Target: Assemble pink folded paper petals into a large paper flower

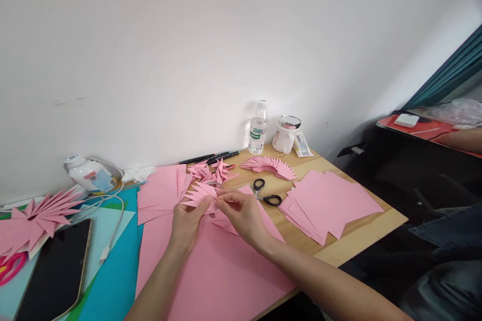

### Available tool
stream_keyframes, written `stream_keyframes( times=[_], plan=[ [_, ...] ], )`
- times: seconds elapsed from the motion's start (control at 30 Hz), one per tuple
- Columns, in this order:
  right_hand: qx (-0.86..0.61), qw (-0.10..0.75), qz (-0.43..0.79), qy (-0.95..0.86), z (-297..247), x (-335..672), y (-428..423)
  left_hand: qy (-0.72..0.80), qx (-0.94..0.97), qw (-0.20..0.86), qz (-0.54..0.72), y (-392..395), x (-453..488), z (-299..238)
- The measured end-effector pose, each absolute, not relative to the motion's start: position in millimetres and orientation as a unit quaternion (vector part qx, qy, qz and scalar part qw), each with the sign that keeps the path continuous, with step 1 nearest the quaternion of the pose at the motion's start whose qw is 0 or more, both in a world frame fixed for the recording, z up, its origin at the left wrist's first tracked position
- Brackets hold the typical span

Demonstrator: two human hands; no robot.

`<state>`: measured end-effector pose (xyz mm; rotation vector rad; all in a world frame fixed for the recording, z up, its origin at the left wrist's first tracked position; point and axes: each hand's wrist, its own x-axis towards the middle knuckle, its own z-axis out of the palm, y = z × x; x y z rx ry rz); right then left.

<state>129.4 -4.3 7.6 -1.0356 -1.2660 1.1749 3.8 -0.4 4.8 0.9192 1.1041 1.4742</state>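
My left hand (190, 220) is closed on a fan of folded pink paper (201, 194), its pointed tips facing left and up. At the fan's right edge, the fingers of my right hand (241, 213) are pinched together on the folded paper. Whether they grip a separate piece is hidden. Beneath both hands lies a large pink paper sheet (222, 271). Just behind the fan are several loose folded pink points (222, 170). Black-handled scissors (259, 190) rest right of my right hand, their blades partly covered by pink paper.
A curved pleated pink strip (269, 165), a water bottle (258, 130) and a white mug (285, 135) stand toward the wall. Pink sheets (331, 203) lie at right. On the left are a phone (56, 271), a cable, a white bottle (90, 175) and a spiky pink paper wheel (33, 220).
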Motion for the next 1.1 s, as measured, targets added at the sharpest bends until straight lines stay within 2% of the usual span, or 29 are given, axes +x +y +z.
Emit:
stream_keyframes(
  times=[0.27,0.53,0.77,1.1],
  plan=[
    [-0.423,0.544,0.469,-0.552,3.2,127.7,-5.9,0.438,0.434,0.496,0.611,0.5,1.1,1.7],
    [-0.419,0.552,0.376,-0.615,-3.5,125.5,-7.1,0.453,0.41,0.498,0.615,0.8,1.9,3.2],
    [-0.436,0.541,0.441,-0.568,1.3,129.7,-6.8,0.44,0.419,0.515,0.605,-0.7,2.2,6.3],
    [-0.42,0.566,0.422,-0.57,7.2,139.2,-6.3,0.398,0.376,0.57,0.613,-1.0,3.3,9.6]
  ],
)
